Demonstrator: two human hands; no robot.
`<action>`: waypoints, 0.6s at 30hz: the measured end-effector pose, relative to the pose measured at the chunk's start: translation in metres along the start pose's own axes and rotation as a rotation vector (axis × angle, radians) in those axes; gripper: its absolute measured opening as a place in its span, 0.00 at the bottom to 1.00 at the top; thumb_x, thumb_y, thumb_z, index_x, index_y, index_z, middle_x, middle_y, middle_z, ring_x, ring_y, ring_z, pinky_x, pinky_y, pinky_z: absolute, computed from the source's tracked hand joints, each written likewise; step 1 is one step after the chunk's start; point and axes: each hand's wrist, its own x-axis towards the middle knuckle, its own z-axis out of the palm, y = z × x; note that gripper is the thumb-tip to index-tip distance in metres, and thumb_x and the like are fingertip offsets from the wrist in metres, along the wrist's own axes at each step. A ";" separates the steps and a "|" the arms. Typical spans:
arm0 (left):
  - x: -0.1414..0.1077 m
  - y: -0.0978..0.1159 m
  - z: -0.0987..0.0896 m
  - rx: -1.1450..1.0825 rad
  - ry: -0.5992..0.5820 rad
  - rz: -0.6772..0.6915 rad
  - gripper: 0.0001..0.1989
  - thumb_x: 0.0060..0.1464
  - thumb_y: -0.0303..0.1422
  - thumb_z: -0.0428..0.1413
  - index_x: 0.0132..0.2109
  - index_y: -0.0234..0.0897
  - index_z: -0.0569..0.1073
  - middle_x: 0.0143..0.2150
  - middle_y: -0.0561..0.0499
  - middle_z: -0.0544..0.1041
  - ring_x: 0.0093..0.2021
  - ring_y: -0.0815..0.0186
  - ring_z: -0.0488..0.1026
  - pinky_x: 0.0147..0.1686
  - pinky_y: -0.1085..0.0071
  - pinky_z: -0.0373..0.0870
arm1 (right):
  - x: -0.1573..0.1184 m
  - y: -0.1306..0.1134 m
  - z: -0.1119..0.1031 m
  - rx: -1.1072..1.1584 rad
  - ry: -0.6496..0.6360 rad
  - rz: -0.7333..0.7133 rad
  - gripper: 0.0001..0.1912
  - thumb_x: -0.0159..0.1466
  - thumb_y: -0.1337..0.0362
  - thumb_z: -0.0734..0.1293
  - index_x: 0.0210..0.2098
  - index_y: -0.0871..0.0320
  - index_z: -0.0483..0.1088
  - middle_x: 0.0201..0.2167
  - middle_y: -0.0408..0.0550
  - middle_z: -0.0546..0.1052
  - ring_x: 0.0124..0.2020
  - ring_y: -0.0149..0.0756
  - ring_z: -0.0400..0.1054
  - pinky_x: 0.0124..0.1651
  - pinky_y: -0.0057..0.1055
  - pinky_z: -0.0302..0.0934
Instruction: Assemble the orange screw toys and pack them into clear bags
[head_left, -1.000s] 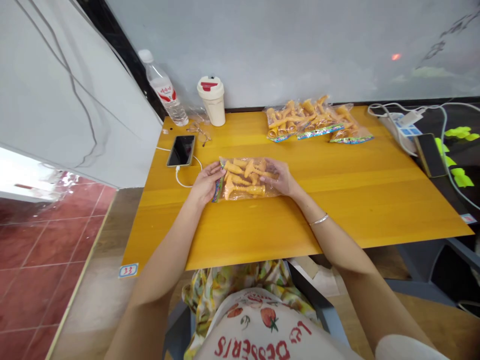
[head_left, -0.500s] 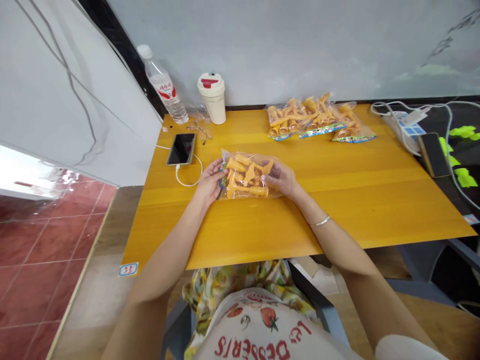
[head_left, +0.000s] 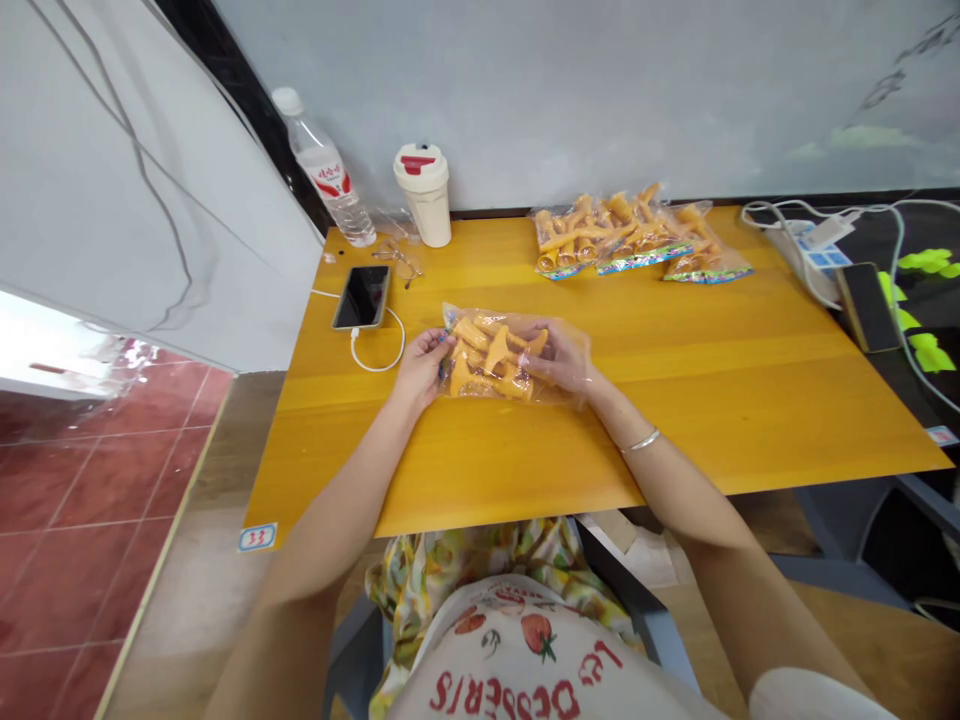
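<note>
Packet (head_left: 487, 358) of orange snacks lies gripped between left hand (head_left: 420, 370) and right hand (head_left: 562, 358).

Orange snacks (head_left: 487, 350) fill a clear bag (head_left: 480, 388) on a golden-yellow table (head_left: 697, 410).

The picture is bright and mostly sharp. The light is soft and seems to come from above, so the shadows are pale and weak. The yellow table top (head_left: 675, 420) has a soft shine in long streaks. The clear plastic bag (head_left: 480, 392) has small white shiny spots. At the left, a white patch (head_left: 52, 345) is so bright that its details are lost, and the red floor tiles (head_left: 82, 480) have glare beside it. The wide view bends things near the edges, so the wall (head_left: 525, 100) and table look stretched and slanted. Small things far away look a little soft.
</note>
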 end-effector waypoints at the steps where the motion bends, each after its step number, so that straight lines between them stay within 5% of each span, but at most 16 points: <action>1: 0.000 -0.002 0.001 0.006 0.020 0.030 0.14 0.44 0.32 0.69 0.32 0.36 0.71 0.25 0.57 0.74 0.23 0.74 0.69 0.27 0.78 0.67 | 0.000 -0.001 0.001 0.024 -0.027 0.007 0.32 0.45 0.49 0.79 0.44 0.52 0.66 0.45 0.48 0.75 0.48 0.44 0.72 0.51 0.43 0.70; 10: -0.004 -0.012 0.009 0.042 0.145 0.188 0.11 0.54 0.35 0.60 0.36 0.41 0.64 0.30 0.57 0.73 0.28 0.71 0.71 0.30 0.75 0.66 | -0.001 0.004 0.005 -0.009 -0.062 0.060 0.39 0.42 0.52 0.80 0.50 0.53 0.64 0.44 0.50 0.77 0.46 0.47 0.74 0.50 0.44 0.71; 18: 0.003 0.010 -0.010 0.581 0.146 0.488 0.05 0.57 0.30 0.57 0.33 0.39 0.67 0.30 0.55 0.70 0.33 0.68 0.68 0.38 0.73 0.63 | 0.002 0.014 0.004 -0.026 -0.055 0.013 0.42 0.47 0.47 0.78 0.55 0.53 0.60 0.46 0.51 0.76 0.46 0.46 0.74 0.51 0.46 0.71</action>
